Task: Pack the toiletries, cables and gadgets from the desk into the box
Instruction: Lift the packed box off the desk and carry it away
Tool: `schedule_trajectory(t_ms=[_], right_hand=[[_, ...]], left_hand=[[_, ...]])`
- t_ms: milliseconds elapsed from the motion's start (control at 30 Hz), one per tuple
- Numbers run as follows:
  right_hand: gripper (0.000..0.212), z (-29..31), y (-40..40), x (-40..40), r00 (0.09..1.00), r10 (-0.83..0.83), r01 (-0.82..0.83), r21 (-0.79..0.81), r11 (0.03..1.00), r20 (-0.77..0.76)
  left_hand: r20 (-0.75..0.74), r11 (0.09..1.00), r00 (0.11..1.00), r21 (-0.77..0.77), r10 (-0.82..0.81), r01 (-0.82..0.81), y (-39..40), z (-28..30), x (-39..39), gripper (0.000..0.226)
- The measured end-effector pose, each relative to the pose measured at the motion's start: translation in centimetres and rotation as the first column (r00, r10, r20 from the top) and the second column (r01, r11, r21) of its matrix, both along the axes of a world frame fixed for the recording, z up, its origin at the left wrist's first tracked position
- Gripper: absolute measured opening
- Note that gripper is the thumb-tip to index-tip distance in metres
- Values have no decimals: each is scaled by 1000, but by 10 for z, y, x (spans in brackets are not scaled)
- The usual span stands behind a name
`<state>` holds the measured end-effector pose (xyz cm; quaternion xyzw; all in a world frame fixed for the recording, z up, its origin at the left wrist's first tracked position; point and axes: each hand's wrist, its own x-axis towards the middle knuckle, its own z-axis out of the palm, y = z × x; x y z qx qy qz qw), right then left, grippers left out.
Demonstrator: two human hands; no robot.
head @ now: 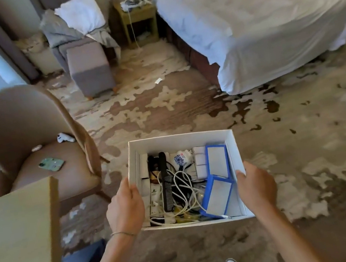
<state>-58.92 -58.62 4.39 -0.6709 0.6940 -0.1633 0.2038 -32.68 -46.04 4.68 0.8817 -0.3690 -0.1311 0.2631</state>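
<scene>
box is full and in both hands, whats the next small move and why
Probably carry the box to somewhere flat and set it down level. Both the left hand and right hand grip its side walls, it hangs over carpet, and loose cables and a comb lie inside.

One box (pixel 178 140) held one black comb (pixel 166 182), two blue-framed pads (pixel 218 161), and tangled cables (pixel 185 188) too knotted to count; one phone (pixel 51 164) lay on one chair (pixel 28 123).
</scene>
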Motion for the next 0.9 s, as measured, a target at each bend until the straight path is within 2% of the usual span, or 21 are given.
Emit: schedule_trajectory(t_ms=[200, 333, 533, 700, 800, 900], right_hand=[[19, 1, -28, -147, 980, -198, 198, 6, 980, 2], [23, 1, -27, -230, 928, -366, 366, 22, 931, 62], [26, 0, -15, -334, 800, -595, 598, -23, 801, 80], [23, -5, -12, -403, 670, -740, 742, -7, 671, 59], [18, -6, -12, -445, 578, -816, 815, -58, 576, 22], [23, -9, -17, -490, 489, -872, 871, -70, 487, 9]], left_hand=[[-21, 984, 984, -15, -179, 178, -87, 0, -128, 18], [-27, 941, 941, -19, -338, 337, -135, -1, -205, 21], [-54, 810, 808, -41, -587, 585, -197, 2, -318, 21], [-64, 713, 710, -41, -701, 700, -233, 2, -400, 33], [-85, 641, 636, -60, -767, 765, -262, -4, -455, 33], [-89, 579, 573, -64, -815, 813, -294, -13, -515, 31]])
